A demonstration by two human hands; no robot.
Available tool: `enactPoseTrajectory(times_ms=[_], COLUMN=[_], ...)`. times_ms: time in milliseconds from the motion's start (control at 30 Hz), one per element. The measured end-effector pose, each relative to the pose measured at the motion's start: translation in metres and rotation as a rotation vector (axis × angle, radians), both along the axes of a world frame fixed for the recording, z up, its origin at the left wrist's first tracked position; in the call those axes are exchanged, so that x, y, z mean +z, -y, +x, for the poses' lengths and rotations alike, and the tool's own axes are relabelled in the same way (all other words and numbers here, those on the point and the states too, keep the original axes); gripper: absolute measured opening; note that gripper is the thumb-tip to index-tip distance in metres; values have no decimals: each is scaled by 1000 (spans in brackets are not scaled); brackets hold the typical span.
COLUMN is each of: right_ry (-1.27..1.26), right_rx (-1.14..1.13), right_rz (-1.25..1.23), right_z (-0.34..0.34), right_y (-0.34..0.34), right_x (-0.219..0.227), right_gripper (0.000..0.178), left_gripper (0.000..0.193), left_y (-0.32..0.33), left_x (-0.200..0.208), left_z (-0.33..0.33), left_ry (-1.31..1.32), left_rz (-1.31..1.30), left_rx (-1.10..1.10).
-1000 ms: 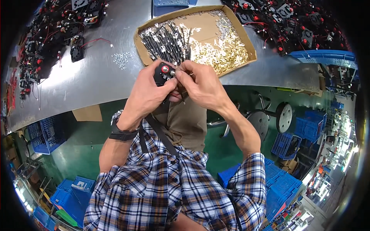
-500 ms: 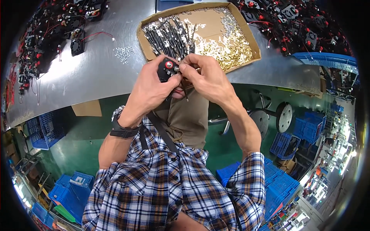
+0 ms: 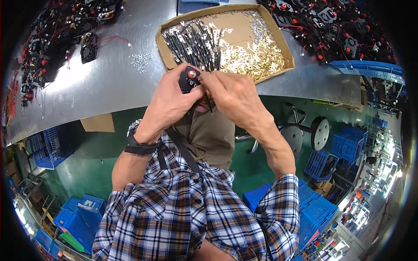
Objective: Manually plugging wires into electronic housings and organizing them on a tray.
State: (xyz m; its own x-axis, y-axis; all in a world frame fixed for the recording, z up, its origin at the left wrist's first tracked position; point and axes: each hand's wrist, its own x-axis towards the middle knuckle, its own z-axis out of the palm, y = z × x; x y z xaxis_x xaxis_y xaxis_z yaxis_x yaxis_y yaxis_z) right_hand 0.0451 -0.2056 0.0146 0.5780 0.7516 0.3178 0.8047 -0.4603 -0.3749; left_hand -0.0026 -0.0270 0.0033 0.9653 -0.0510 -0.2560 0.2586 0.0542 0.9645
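Above my lap, at the table's front edge, my left hand [image 3: 170, 103] is closed around a small black plastic assembly [image 3: 184, 83] with a red-ringed round terminal on top. My right hand [image 3: 237, 95] pinches at the assembly's right side, beside the terminal. Whatever sits between those fingertips is hidden by the hand. A thin dark cable [image 3: 209, 103] hangs down between both hands. Just beyond them stands a shallow cardboard tray [image 3: 291, 65] with short black cables [image 3: 188, 47], gold ring lugs [image 3: 259, 63] and small silver washers or nuts [image 3: 258, 28].
A small pile of silver washers [image 3: 140, 61] lies on the metal table [image 3: 111, 89] left of the tray. Similar black assemblies with red parts heap up at far left [image 3: 39, 61] and far right [image 3: 331, 26]. A blue basket [image 3: 370, 69] sits at the right; a round-based stool [image 3: 320, 132] stands below.
My right hand has rolled over at the assembly, its back now turned more upward and its fingers covering the spot. My left hand and the assembly stay almost in place.
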Motion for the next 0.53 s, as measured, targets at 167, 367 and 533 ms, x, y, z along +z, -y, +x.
enactPoseTrajectory(times_ms=[167, 367, 533], right_ry=[170, -58, -55], right_rx=[29, 32, 120], right_rz=[-159, 38, 1], right_z=[6, 5, 13], right_y=[-6, 4, 6], right_x=[-7, -9, -7], right_gripper=[17, 22, 27], left_gripper=[25, 26, 27], left_y=[-2, -1, -2], left_x=[-3, 0, 5], left_z=[0, -1, 0], left_ry=[-26, -59, -84], left_rz=[103, -9, -26], left_rx=[-24, -46, -50])
